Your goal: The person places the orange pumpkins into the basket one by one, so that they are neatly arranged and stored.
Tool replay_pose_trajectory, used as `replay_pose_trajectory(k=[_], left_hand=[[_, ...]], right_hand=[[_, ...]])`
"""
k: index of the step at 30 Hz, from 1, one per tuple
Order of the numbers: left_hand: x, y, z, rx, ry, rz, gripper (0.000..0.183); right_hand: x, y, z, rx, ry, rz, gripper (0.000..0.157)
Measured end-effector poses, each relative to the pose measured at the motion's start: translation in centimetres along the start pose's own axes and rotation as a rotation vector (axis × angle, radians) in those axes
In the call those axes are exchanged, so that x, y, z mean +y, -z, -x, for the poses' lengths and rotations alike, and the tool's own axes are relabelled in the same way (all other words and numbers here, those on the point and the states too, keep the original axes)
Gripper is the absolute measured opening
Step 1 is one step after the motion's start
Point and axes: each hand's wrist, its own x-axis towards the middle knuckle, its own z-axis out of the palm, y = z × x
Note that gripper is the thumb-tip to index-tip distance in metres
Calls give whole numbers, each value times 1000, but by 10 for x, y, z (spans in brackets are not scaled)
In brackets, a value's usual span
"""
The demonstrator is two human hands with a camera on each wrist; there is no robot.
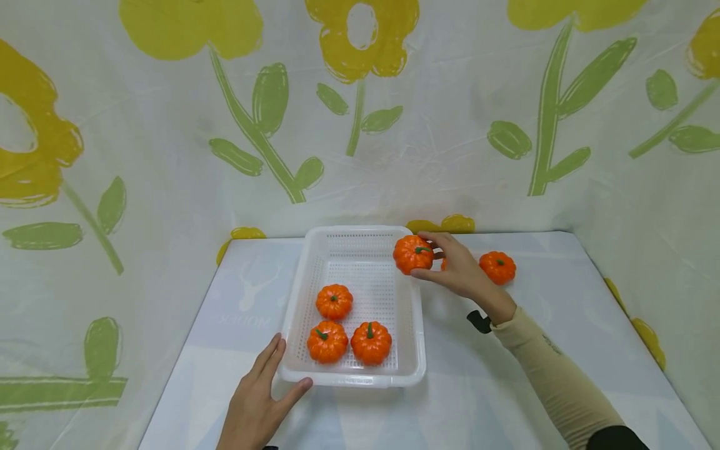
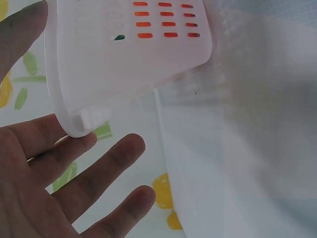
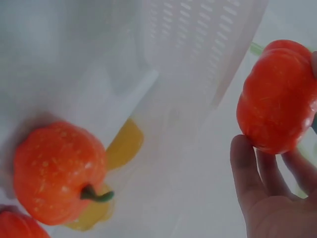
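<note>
My right hand (image 1: 458,269) pinches an orange toy pumpkin (image 1: 412,255) with a green stem between thumb and fingers. It is over the right rim of a white perforated plastic basket (image 1: 368,380), and in the right wrist view the held pumpkin (image 3: 277,99) is clear of the basket wall. Three more pumpkins lie in the near half of the basket: one behind (image 1: 334,302), one at front left (image 1: 327,342), one at front right (image 1: 371,343). At the near left corner, my left hand (image 1: 255,397) touches the basket with spread, fairly straight fingers.
Right of the basket, a pumpkin (image 1: 497,267) sits on the pale table (image 1: 478,387); another (image 1: 444,264) is mostly hidden behind my right hand. The right wrist view shows both side by side. A flower-printed cloth (image 1: 427,156) hangs around the table.
</note>
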Motion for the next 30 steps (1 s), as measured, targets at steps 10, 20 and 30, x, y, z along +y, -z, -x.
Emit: replay_pose_trajectory(k=[10,20,30], left_hand=[[2,1,0,-10,10,3,98],[2,2,0,-23,30,-10,100],[2,1,-1,-18,27,-8,100]], right_hand=[[-12,-15,-18,-61,-34,23,85],[-17,-30,-30,-128,-53,22,83],[-15,-46,-36,-196,-31,41,83]])
